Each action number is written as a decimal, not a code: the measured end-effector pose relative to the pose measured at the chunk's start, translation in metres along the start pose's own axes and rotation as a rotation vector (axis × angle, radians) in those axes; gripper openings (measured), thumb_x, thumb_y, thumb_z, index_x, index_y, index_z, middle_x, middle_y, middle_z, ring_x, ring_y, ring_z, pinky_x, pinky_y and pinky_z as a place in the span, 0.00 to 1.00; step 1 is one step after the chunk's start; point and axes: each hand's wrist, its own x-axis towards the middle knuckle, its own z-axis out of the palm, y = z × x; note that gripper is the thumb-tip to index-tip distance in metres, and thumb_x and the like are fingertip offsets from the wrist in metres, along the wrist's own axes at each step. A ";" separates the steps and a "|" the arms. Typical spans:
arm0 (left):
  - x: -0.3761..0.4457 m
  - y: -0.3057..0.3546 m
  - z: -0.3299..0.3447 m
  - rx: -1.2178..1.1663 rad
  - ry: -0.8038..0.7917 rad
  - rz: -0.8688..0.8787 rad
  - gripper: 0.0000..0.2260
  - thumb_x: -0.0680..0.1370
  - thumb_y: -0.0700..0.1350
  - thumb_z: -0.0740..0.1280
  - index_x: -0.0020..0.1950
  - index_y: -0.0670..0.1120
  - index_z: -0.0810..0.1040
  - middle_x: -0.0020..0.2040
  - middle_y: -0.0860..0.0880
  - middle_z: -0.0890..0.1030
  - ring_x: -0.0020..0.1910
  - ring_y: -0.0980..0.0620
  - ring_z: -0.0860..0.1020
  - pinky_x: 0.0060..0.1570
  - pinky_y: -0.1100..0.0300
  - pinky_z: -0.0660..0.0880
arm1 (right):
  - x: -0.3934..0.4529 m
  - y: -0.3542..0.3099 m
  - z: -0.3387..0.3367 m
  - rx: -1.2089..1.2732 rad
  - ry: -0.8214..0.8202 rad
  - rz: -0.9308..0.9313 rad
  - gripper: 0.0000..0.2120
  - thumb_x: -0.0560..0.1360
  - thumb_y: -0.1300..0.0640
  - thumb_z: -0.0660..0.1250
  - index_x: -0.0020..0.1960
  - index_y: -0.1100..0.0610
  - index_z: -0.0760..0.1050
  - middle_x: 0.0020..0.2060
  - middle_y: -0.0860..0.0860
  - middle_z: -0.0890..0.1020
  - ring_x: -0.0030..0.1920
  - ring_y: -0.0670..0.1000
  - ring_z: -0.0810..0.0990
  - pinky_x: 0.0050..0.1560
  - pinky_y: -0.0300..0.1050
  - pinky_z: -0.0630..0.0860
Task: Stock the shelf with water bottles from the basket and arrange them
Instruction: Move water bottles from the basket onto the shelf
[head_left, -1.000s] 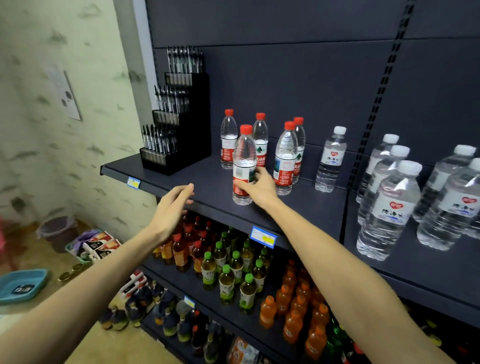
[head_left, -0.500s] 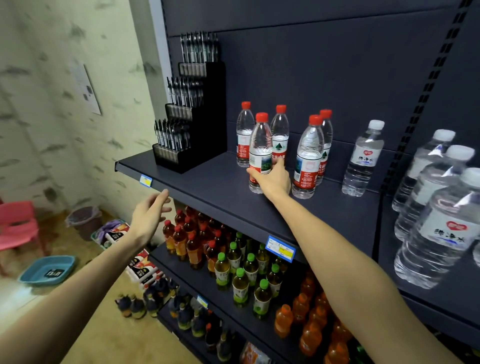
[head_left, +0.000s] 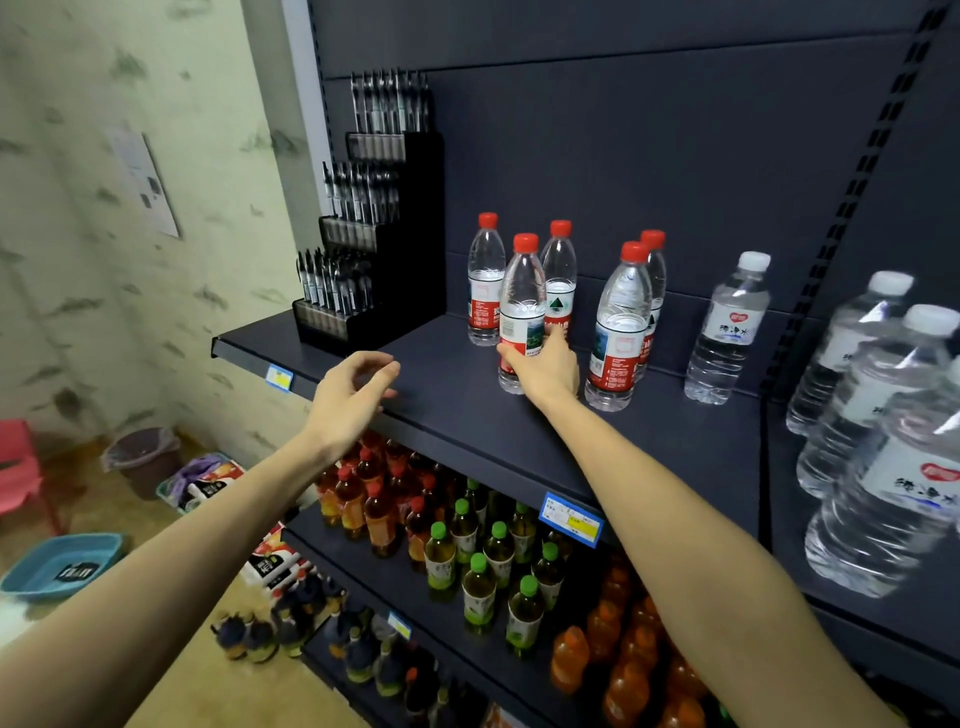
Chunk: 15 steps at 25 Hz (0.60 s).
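Several red-capped water bottles stand on the dark shelf (head_left: 457, 410). My right hand (head_left: 545, 366) grips the lower part of the front-left bottle (head_left: 521, 296), which stands upright on the shelf. Another red-capped bottle (head_left: 621, 322) stands just right of my hand, and more stand behind. My left hand (head_left: 350, 397) hovers at the shelf's front edge, fingers loosely curled, holding nothing. The basket is out of sight.
A black pen display (head_left: 371, 249) stands at the shelf's left end. White-capped water bottles (head_left: 730, 327) fill the right side, larger ones (head_left: 883, 488) nearest. Tea and orange drinks (head_left: 478, 561) pack the shelves below. A blue basin (head_left: 62, 564) and a bin (head_left: 143, 457) sit on the floor.
My right hand has pushed the front-left bottle further back on the shelf, still gripping it. My left hand dropped below the shelf edge, then came back up to it.
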 end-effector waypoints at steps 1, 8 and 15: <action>0.004 0.000 -0.002 -0.001 -0.017 0.009 0.10 0.83 0.49 0.67 0.61 0.46 0.81 0.51 0.51 0.84 0.41 0.63 0.84 0.48 0.54 0.81 | 0.003 0.000 0.000 0.012 -0.005 0.003 0.32 0.70 0.43 0.77 0.69 0.53 0.72 0.64 0.53 0.81 0.63 0.56 0.80 0.61 0.47 0.74; 0.020 -0.012 -0.017 -0.019 -0.123 0.075 0.08 0.82 0.48 0.68 0.59 0.49 0.81 0.50 0.53 0.85 0.43 0.57 0.85 0.49 0.52 0.82 | -0.005 0.001 0.015 -0.050 0.082 0.083 0.43 0.65 0.38 0.79 0.71 0.57 0.68 0.66 0.54 0.78 0.65 0.56 0.79 0.63 0.52 0.76; 0.009 -0.053 -0.049 0.055 -0.190 0.091 0.11 0.79 0.57 0.67 0.58 0.55 0.81 0.48 0.53 0.85 0.47 0.51 0.84 0.51 0.47 0.82 | 0.002 0.006 0.010 -0.023 0.039 0.160 0.36 0.67 0.47 0.79 0.69 0.56 0.68 0.63 0.52 0.81 0.61 0.53 0.81 0.61 0.47 0.76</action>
